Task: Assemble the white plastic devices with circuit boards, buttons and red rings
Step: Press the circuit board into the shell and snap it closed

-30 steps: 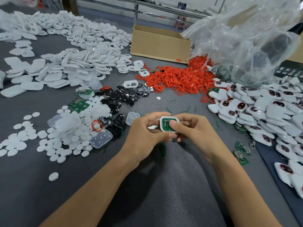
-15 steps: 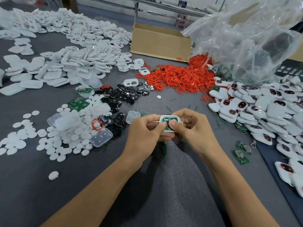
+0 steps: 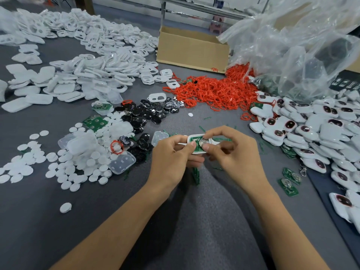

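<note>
Both my hands hold one white plastic shell (image 3: 195,137) with a green circuit board (image 3: 197,143) seated in it, just above the grey table. My left hand (image 3: 171,158) grips the shell's left side, thumb on the board. My right hand (image 3: 231,152) pinches the round silver battery holder (image 3: 203,142) on the board between thumb and forefinger. A pile of red rings (image 3: 216,92) lies behind, black buttons (image 3: 153,112) to the left of it, loose boards (image 3: 288,182) at the right.
White shell halves (image 3: 81,75) heap across the far left, white discs (image 3: 64,168) and clear covers (image 3: 121,162) at near left. Finished white devices (image 3: 311,129) pile at the right. A cardboard box (image 3: 192,49) and a clear plastic bag (image 3: 292,45) stand behind.
My right fingers have shifted from the shell's right edge onto the silver holder on the board. The shell has stayed between both hands in about the same spot.
</note>
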A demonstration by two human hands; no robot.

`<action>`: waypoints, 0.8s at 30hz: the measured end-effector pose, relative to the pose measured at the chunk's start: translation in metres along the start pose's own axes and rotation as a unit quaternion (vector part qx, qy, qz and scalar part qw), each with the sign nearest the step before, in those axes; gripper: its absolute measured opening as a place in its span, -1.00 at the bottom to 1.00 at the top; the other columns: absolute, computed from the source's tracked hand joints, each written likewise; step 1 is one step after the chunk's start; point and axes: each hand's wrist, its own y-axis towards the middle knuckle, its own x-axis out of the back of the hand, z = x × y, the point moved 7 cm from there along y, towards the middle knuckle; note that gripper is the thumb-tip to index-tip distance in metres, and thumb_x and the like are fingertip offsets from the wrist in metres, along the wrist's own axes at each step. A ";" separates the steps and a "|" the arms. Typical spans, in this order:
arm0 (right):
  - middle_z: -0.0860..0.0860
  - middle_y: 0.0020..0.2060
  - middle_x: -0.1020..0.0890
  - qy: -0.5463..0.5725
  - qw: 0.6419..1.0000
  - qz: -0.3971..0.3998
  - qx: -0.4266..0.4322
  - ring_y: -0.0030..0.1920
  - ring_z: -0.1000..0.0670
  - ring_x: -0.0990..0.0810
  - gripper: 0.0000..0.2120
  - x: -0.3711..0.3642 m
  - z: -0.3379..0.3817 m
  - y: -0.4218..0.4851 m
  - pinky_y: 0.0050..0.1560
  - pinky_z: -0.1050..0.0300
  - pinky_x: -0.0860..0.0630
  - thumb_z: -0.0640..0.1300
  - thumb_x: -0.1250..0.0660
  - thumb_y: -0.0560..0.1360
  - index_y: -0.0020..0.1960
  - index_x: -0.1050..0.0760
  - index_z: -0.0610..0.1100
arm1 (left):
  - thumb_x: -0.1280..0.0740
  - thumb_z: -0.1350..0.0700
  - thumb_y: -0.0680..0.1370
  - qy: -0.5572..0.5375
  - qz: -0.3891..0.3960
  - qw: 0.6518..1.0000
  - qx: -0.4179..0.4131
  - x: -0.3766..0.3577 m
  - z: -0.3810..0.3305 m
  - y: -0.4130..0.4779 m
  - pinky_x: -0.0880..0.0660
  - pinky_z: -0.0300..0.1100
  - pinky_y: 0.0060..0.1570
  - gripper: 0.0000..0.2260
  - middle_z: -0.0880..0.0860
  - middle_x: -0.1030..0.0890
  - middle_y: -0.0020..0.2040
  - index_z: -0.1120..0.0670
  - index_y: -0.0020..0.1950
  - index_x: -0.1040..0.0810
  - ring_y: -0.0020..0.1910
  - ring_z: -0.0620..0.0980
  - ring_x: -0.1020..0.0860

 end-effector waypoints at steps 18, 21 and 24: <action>-0.03 -0.19 -0.65 -0.144 0.981 -0.006 0.126 -0.27 -0.02 -0.63 -0.83 -0.007 0.008 -0.003 -0.23 0.02 -0.52 -0.31 -0.40 0.44 -0.01 -0.56 -0.13 | -0.28 0.32 0.59 -0.012 0.010 1.000 0.008 0.000 0.001 0.000 -0.63 -0.19 -0.27 -0.92 0.20 -0.69 -0.16 0.24 0.02 -0.57 -0.26 0.07 -0.70; -0.03 -0.20 -0.65 -0.145 0.982 -0.008 0.120 -0.27 -0.02 -0.62 -0.83 -0.007 0.009 -0.003 -0.23 0.02 -0.53 -0.31 -0.41 0.43 -0.01 -0.56 -0.13 | -0.28 0.32 0.58 -0.012 0.007 1.000 0.008 0.001 0.002 0.000 -0.63 -0.20 -0.28 -0.91 0.20 -0.69 -0.16 0.27 0.05 -0.56 -0.25 0.08 -0.70; -0.03 -0.18 -0.65 -0.148 0.982 -0.009 0.119 -0.27 -0.01 -0.62 -0.83 -0.008 0.010 -0.003 -0.23 0.05 -0.52 -0.32 -0.41 0.43 -0.01 -0.57 -0.14 | -0.28 0.33 0.58 -0.006 0.005 1.000 0.008 0.002 0.002 0.001 -0.62 -0.21 -0.28 -0.90 0.20 -0.69 -0.16 0.29 0.06 -0.56 -0.26 0.06 -0.70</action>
